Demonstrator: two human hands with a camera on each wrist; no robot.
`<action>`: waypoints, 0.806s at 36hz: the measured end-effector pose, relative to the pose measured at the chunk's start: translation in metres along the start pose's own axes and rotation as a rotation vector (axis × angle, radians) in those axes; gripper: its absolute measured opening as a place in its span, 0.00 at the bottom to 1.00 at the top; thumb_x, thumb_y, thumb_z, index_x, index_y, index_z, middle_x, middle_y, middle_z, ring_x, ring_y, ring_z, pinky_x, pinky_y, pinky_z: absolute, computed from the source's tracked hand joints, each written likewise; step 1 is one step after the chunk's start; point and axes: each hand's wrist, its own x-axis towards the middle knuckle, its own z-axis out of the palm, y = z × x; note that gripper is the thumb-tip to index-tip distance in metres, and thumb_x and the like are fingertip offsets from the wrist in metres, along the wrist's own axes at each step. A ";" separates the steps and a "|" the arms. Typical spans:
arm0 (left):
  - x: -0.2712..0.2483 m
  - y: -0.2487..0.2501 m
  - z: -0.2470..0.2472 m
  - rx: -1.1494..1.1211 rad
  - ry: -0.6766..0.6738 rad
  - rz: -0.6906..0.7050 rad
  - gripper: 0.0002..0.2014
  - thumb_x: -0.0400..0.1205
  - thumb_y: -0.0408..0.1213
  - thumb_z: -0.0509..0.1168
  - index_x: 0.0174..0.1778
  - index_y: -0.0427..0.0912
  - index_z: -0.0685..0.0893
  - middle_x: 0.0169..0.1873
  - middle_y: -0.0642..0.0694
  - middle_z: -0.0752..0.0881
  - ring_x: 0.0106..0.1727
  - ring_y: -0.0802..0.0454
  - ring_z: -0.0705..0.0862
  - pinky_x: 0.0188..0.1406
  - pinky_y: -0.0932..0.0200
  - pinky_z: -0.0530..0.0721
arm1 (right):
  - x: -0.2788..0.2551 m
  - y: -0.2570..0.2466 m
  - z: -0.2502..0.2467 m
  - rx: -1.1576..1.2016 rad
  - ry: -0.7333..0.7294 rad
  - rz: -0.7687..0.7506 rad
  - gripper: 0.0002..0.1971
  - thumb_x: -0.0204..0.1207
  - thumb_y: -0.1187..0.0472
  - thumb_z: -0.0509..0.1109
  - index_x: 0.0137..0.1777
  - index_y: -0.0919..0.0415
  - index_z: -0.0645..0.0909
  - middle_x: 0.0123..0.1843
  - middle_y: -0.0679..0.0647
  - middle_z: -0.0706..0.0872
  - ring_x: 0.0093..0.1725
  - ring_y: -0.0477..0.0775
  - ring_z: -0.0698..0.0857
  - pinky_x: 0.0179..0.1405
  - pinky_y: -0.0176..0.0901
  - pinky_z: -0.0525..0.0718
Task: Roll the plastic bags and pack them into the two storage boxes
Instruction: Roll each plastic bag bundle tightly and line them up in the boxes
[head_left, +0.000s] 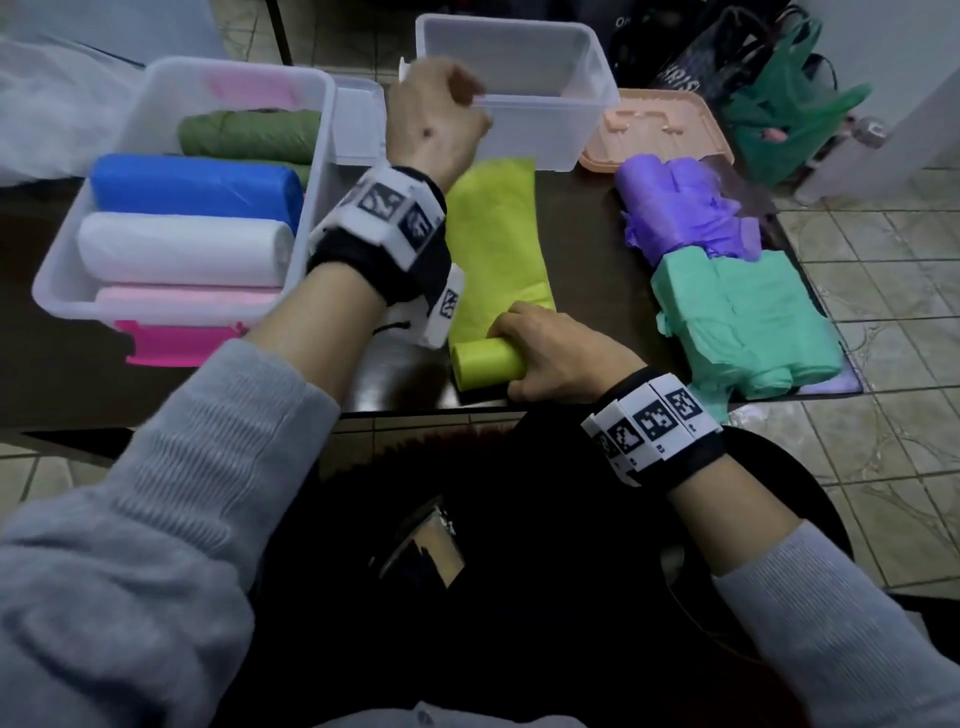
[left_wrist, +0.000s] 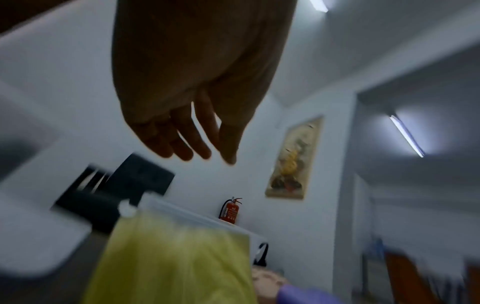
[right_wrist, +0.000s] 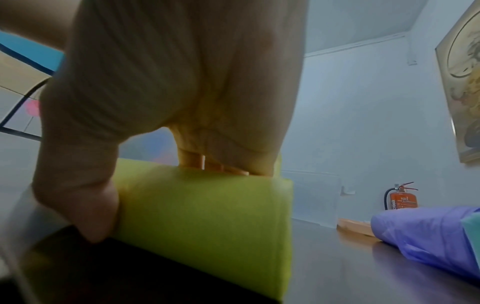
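Non-task bits around the table

Red fire extinguisher (left_wrist: 230, 210) stands by the far wall, w/ a framed picture (left_wrist: 293, 158) hanging above and to its right; ceiling strip light (left_wrist: 406, 135) is lit. Peach lid (head_left: 657, 132) lies flat on the dark table (head_left: 587, 244), just right of the far box. Black printed bag (head_left: 701, 67) and green carrier bag (head_left: 779, 114) sit on the tiled floor (head_left: 883, 291) beyond the table's far right corner.

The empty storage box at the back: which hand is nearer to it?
Left. The left hand hangs at the near rim of the empty storage box, holding nothing. The right hand is further away, gripping the yellow-green roll.
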 end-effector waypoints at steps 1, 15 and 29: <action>-0.005 -0.002 0.002 0.127 -0.067 0.038 0.12 0.78 0.35 0.69 0.57 0.44 0.86 0.54 0.49 0.87 0.55 0.56 0.84 0.57 0.64 0.82 | 0.000 0.000 0.000 0.000 0.005 -0.001 0.29 0.66 0.56 0.74 0.68 0.59 0.74 0.59 0.57 0.75 0.60 0.60 0.76 0.60 0.53 0.76; -0.045 -0.069 0.047 0.694 -0.906 0.086 0.31 0.87 0.51 0.52 0.84 0.53 0.47 0.83 0.42 0.38 0.83 0.43 0.38 0.80 0.39 0.47 | 0.002 0.003 0.003 0.066 0.005 -0.023 0.31 0.64 0.62 0.74 0.68 0.60 0.68 0.61 0.59 0.81 0.58 0.63 0.79 0.54 0.53 0.78; -0.038 -0.081 0.043 0.641 -0.894 0.121 0.33 0.85 0.52 0.57 0.83 0.55 0.51 0.83 0.46 0.42 0.84 0.47 0.41 0.82 0.41 0.49 | 0.005 0.002 0.010 0.224 0.085 -0.054 0.29 0.63 0.60 0.79 0.66 0.57 0.78 0.61 0.59 0.79 0.61 0.58 0.78 0.57 0.44 0.75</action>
